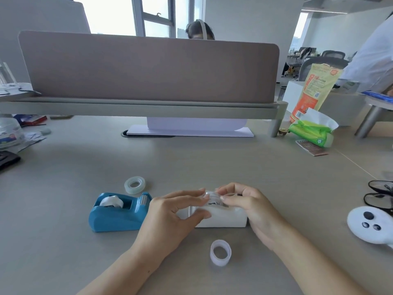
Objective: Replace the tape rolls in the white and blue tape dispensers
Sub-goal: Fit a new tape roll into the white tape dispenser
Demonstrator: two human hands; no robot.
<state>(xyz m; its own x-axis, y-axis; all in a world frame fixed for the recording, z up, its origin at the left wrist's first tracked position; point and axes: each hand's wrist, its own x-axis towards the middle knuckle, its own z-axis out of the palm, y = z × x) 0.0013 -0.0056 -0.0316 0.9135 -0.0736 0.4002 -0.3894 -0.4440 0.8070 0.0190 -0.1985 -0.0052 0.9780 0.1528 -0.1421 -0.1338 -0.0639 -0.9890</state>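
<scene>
- The table (191,162) is broad and pale. It is open on the near side and between the work and the far divider screen (148,67), so there is plenty of room to lift and swing things.
- The clutter sits well apart at the edges: a green tissue pack (312,133) far right, and a white controller (370,225) and glasses (380,196) on the right rim.
- The blue tape dispenser (116,216) sits left of centre, its cutter end just beside the left wrist. A white roll is in its well, so it looks not yet dealt with.
- The white tape dispenser (223,218) lies in the middle under both hands, probably kept close so they can brace it.
- The left hand (172,211) clasps the dispenser's left end with the thumb on its body and the fingertips up at the roll, steadying it.
- The right hand (248,205) pinches the clear tape roll (209,195) at the well. I cannot tell whether the roll is going in or coming out.
- A spare clear roll (134,185) lies flat beyond the blue dispenser.
- A white ring roll (220,252) stands on edge nearest the person, between the forearms, where a wrist could knock it.
</scene>
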